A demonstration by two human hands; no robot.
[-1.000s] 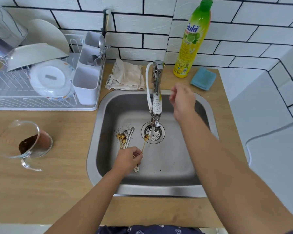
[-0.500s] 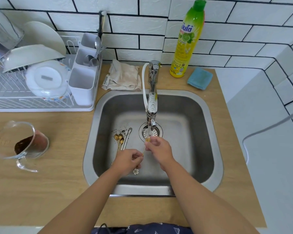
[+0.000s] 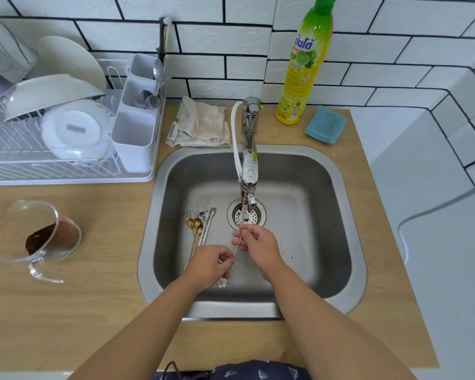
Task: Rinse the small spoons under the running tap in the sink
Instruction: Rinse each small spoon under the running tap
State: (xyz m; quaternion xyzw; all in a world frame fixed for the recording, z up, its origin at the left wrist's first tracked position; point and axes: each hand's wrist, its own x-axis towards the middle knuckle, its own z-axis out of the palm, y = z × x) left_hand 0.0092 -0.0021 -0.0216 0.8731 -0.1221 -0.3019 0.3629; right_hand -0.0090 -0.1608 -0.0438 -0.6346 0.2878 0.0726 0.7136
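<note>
Under tap (image 3: 249, 149) stream: left hand (image 3: 209, 265) pinches gold spoon (image 3: 237, 247) handle; right hand (image 3: 258, 246) fingers closed on its bowl end.

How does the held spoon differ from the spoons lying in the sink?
The held spoon is gripped by both hands, left hand and right hand, its bowel end under the water; the lying spoons rest untouched on the sink floor beside dark grounds. All look thin and gold.
</note>
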